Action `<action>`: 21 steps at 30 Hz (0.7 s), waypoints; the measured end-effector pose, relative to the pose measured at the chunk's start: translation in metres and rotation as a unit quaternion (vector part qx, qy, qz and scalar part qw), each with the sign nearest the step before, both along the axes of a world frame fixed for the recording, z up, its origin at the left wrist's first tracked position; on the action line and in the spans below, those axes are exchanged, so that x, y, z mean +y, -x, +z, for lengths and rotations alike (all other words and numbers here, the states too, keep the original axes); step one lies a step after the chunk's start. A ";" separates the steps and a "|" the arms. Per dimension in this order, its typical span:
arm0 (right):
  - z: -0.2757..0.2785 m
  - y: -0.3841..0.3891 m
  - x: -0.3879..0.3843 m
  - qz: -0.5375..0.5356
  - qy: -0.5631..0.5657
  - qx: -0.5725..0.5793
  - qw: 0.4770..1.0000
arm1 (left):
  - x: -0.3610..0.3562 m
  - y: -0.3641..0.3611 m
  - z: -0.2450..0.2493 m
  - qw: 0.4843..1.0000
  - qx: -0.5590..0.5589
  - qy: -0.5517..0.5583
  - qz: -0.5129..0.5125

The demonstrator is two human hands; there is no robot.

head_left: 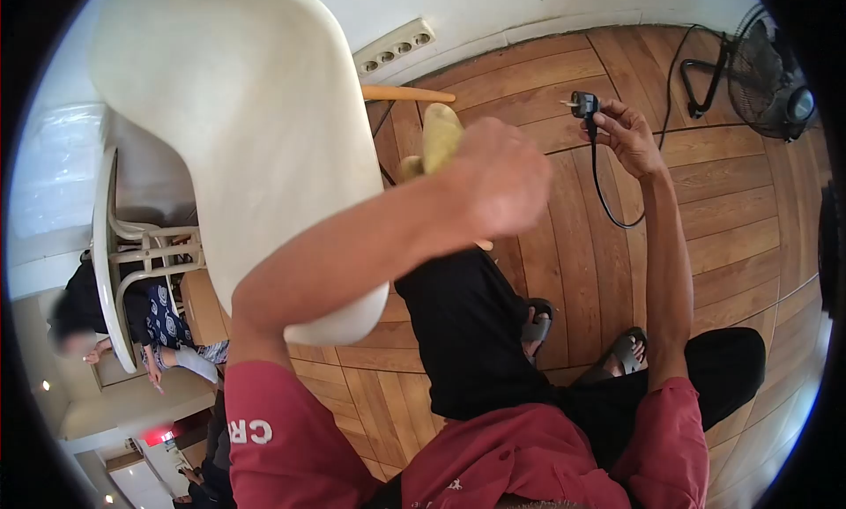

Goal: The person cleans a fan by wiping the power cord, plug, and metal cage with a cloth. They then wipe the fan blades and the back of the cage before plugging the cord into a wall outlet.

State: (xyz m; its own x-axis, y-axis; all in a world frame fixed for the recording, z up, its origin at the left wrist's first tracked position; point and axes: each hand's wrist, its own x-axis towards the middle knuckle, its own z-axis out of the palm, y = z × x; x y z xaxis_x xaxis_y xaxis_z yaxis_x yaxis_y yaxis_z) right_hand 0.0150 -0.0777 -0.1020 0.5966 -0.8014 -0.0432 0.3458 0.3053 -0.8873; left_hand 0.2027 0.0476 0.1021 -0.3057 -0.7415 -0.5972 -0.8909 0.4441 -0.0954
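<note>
So the right hand (630, 139) is pinched shut on a black plug (583, 104). The plug sits to the right of the white power strip (397, 46) and a bit lower, out over the wood floor (723, 209), with its pins pointing back at the strip. Its cable (608, 196) droops off below the hand. The left hand (498, 178) is blurry but looks wrapped around a yellowish chair leg (439, 134) just below the strip, and the white chair (238, 139) is tipped up left of the strip. My read is this is the plugging-in step, with the plug not at the sockets yet. Next move calls for closing that gap and lining the pins up square with a free socket. A fan (767, 68) sits far right of the strip.
</note>
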 end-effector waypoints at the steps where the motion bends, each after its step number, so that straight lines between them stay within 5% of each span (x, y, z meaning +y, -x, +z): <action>1: 0.001 -0.011 -0.002 0.016 0.015 0.015 1.000 | 0.001 0.004 0.006 1.000 0.016 0.006 -0.011; 5: -0.010 -0.085 -0.015 0.011 0.114 0.062 0.991 | -0.004 0.006 0.025 0.992 -0.054 -0.083 -0.077; 8: -0.018 -0.149 -0.024 -0.047 0.185 0.158 0.969 | 0.018 -0.009 0.013 0.985 0.070 0.118 -0.108; 9: -0.018 -0.169 -0.027 -0.084 0.198 0.163 0.963 | 0.020 -0.010 0.012 0.986 0.076 0.110 -0.105; 18: -0.080 -0.307 -0.031 -0.227 0.192 0.143 0.944 | 0.022 0.003 0.019 0.989 -0.026 -0.031 -0.142; 21: -0.078 -0.325 -0.024 -0.230 0.193 0.140 0.943 | 0.026 0.001 0.014 0.990 0.015 0.026 -0.135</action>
